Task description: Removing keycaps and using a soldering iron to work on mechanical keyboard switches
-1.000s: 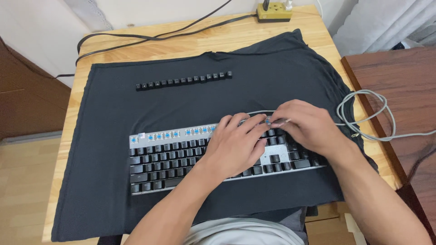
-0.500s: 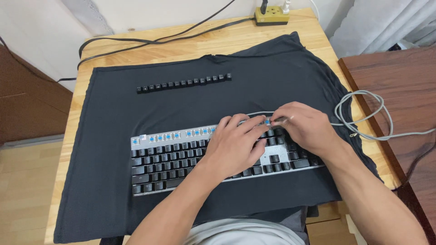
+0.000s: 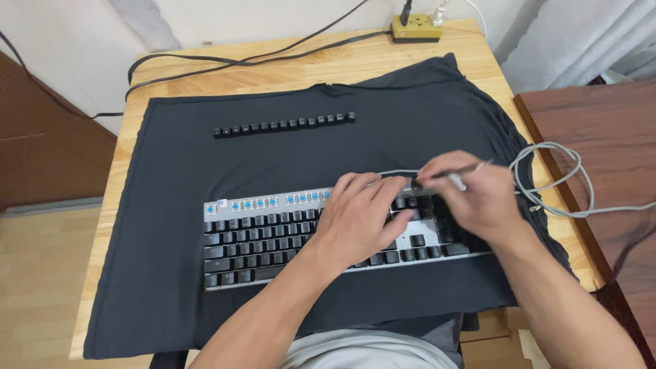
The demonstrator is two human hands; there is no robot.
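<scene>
Bare dark cloth (image 3: 164, 225) stretches toward nine o'clock of the keyboard (image 3: 273, 239), which lies near the counter's (image 3: 219, 78) six o'clock edge. The left hand (image 3: 359, 219) presses flat on it, fingers spread. The right hand (image 3: 471, 195) pinches a thin puller tool (image 3: 459, 171) at three o'clock.

Light wooden surface (image 3: 102, 260), w/ dark cloth (image 3: 205, 164) spread over most of it; black cables (image 3: 225, 60) and yellowish power strip (image 3: 415, 28) at far edge, prob. plugged.
</scene>
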